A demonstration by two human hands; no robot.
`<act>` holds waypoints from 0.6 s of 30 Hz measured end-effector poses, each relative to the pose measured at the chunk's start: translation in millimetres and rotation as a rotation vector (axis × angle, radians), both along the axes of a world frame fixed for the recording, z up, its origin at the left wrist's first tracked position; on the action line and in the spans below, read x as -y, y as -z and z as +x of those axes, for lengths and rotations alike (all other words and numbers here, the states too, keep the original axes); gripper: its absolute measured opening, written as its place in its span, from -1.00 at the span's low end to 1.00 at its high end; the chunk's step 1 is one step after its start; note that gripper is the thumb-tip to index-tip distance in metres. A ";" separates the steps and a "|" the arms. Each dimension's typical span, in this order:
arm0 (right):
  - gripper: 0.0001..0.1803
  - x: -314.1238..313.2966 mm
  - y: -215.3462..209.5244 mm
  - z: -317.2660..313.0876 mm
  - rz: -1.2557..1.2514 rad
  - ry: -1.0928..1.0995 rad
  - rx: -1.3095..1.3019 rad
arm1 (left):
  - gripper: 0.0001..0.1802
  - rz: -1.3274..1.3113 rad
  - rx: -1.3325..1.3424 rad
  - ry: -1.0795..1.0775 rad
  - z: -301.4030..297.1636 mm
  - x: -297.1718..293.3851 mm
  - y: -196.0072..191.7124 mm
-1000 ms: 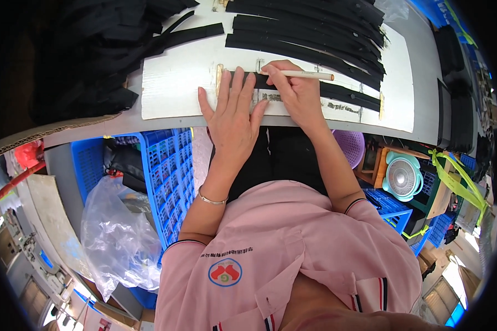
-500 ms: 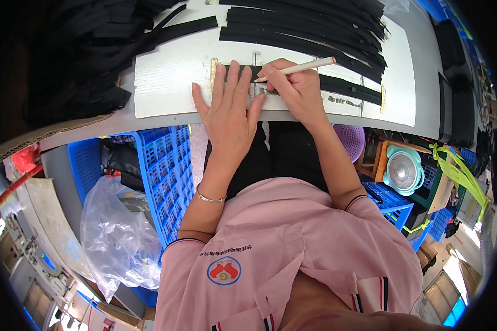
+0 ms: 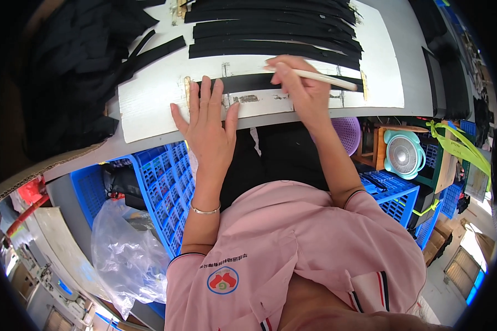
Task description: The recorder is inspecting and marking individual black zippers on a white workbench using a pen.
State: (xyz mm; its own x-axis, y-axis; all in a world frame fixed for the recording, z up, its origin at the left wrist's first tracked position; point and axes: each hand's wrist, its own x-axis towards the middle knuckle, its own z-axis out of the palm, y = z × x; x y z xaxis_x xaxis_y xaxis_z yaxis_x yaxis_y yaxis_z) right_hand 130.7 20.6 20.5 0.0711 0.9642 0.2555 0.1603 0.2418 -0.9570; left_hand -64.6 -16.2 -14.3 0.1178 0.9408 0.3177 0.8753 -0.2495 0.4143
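Note:
A long black strip lies across a white board on the table. My left hand rests flat on the strip's left end, fingers spread. My right hand grips a thin pale stick that points right along the strip. Several more black strips lie in rows on the board beyond it.
A heap of black fabric fills the table's left side. Under the table stand a blue plastic crate, a clear plastic bag, a purple basket and a small teal fan. Dark boxes sit at the right.
The view has shifted, so the board sits lower in the picture. My right hand has slid to the right along the strip with the stick. My left hand stays pressed on the left end.

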 end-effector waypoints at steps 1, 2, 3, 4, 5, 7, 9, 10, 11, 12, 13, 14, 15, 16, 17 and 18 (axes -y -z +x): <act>-0.79 1.1 -1.8 8.1 0.047 0.101 0.013 | -0.44 0.004 0.000 -0.004 -0.2 -0.1 0.0; -0.80 1.9 -0.6 18.5 0.073 0.117 0.057 | -0.44 0.006 -0.002 0.001 -1.1 -0.2 0.0; -0.80 2.2 1.5 28.5 0.074 0.123 0.058 | -0.44 0.007 -0.010 -0.002 -0.9 -0.3 0.0; -0.80 2.2 4.1 37.2 0.015 0.125 0.104 | -0.44 0.008 -0.018 -0.005 -0.7 -0.2 0.1; -0.80 2.2 6.0 43.3 -0.044 0.126 0.150 | -0.44 0.008 -0.018 -0.001 -0.4 0.1 0.5; -0.79 1.2 9.0 47.6 -0.089 0.138 0.161 | -0.44 0.009 -0.023 -0.005 -1.0 -0.1 1.1; -0.78 -0.1 13.1 49.6 -0.037 0.122 0.163 | -0.44 0.006 -0.020 -0.001 -0.4 -0.2 0.6; -0.78 0.0 13.5 50.0 -0.038 0.125 0.160 | -0.44 0.001 -0.015 0.001 -0.3 -0.3 0.5; -0.78 0.0 13.6 50.4 -0.034 0.127 0.151 | -0.44 0.001 -0.018 0.004 -0.3 -0.4 0.4; -0.78 0.2 14.0 50.9 -0.031 0.126 0.142 | -0.44 -0.003 -0.015 0.000 -0.1 0.0 0.3; -0.78 -0.1 15.0 50.9 -0.033 0.128 0.139 | -0.44 -0.006 -0.012 -0.004 0.1 0.2 0.2; -0.76 -0.8 16.1 50.6 0.000 0.112 0.168 | -0.44 -0.008 -0.015 -0.001 -0.2 0.2 0.6; -0.75 -0.9 17.2 50.1 0.033 0.096 0.196 | -0.44 -0.003 -0.010 -0.003 -1.2 0.2 1.3; -0.75 -0.7 17.3 50.1 0.030 0.098 0.194 | -0.44 0.001 -0.005 -0.005 -1.3 0.4 1.7; -0.75 -0.5 16.5 50.4 0.001 0.093 0.241 | -0.44 -0.001 -0.008 -0.003 -0.6 0.9 1.5; -0.76 -0.7 16.1 50.7 -0.027 0.088 0.288 | -0.45 0.003 -0.006 -0.006 -0.3 0.7 0.5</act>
State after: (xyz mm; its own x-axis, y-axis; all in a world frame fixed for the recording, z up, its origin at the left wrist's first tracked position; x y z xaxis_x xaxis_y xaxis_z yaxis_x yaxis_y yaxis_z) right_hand 181.4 21.3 4.4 0.0827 0.9644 0.2513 0.4451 0.1898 -0.8751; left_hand -64.8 -16.9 -14.8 0.1140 0.9405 0.3202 0.8794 -0.2455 0.4079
